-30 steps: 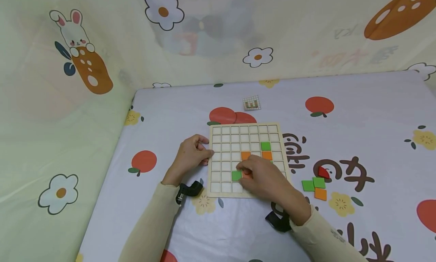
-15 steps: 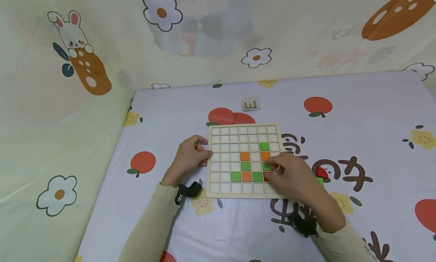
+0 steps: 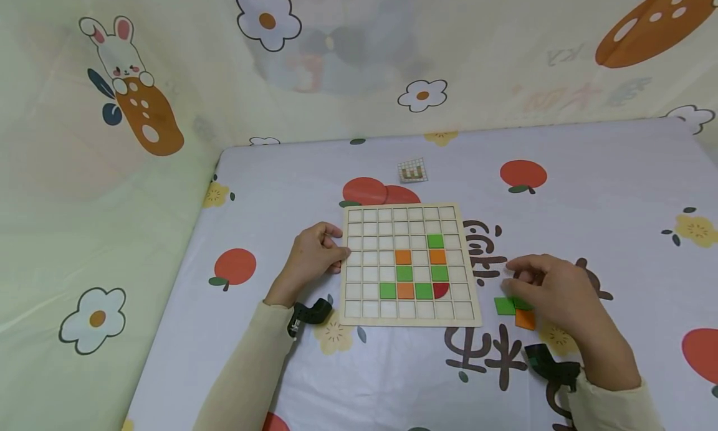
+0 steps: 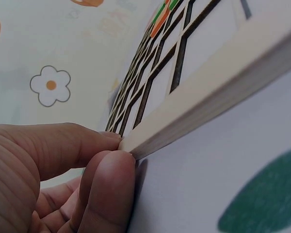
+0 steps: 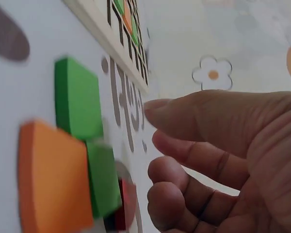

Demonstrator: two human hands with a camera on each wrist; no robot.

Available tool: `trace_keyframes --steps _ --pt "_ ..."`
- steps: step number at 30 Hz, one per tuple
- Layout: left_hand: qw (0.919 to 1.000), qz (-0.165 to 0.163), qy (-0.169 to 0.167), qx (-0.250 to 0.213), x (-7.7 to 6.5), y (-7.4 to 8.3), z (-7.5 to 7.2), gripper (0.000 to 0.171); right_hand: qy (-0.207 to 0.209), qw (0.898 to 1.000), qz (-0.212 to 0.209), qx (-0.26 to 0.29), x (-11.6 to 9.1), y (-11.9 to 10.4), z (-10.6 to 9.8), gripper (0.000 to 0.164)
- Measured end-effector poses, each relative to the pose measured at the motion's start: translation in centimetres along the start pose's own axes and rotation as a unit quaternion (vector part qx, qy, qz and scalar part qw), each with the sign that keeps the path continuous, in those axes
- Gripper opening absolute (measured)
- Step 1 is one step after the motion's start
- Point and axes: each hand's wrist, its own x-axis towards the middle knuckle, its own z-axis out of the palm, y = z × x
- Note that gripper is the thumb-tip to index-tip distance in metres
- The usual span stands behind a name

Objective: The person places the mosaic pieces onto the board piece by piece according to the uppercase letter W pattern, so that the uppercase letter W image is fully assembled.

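Note:
A square wooden grid board [image 3: 355, 319] lies on the cloth-covered table. My left hand [image 3: 314, 253] pinches its left edge; the thumb [image 4: 72, 145] and a fingertip meet at the rim in the left wrist view. Green and orange square tiles and a red quarter-round tile [image 3: 440, 290] sit in its cells. Right of the board, my right hand [image 3: 552, 294] hovers over loose tiles, thumb and fingers apart with nothing between them. The loose ones are an orange tile [image 5: 56, 179], a green tile [image 5: 80, 99], a second green one and a red tile [image 5: 128, 204], which the hand hides in the head view.
A small card [image 3: 412, 170] with a printed grid pattern lies behind the board. Patterned cloth [image 3: 336, 63] hangs as a wall along the back and left. Black camera mounts [image 3: 552, 365] are on both wrists.
My right hand has moved right, from the board to the loose tiles, leaving the red quarter-round tile in a cell at the row's right end. The left hand stays at the board's edge.

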Motion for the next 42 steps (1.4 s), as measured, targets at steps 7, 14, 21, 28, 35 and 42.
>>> trace_keyframes --steps 7,14,21,28,35,42 --pt "1.0000 0.003 0.002 0.005 0.0 -0.1 0.0 0.032 -0.001 0.998 0.052 -0.019 0.2 1.5 -0.9 0.028" --pt "1.0000 -0.001 0.004 0.007 0.0 0.0 0.0 0.031 -0.033 0.996 0.076 -0.017 0.3 2.1 -1.1 0.034" --pt "1.0000 -0.001 0.006 0.002 -0.2 0.1 0.0 0.031 -0.044 0.996 0.073 -0.015 0.4 2.2 -1.1 0.027" --pt "1.0000 0.003 0.004 0.004 -0.2 0.1 0.1 0.031 -0.038 0.998 0.058 0.011 0.4 1.9 -0.7 0.020" --pt "1.0000 0.000 0.003 0.007 -0.1 0.1 0.1 0.032 -0.013 0.999 0.029 0.040 0.4 1.0 -0.4 0.019" --pt "1.0000 0.001 0.002 0.005 0.0 0.1 0.1 0.032 -0.081 0.993 -0.004 0.088 0.6 -1.1 0.0 0.025"
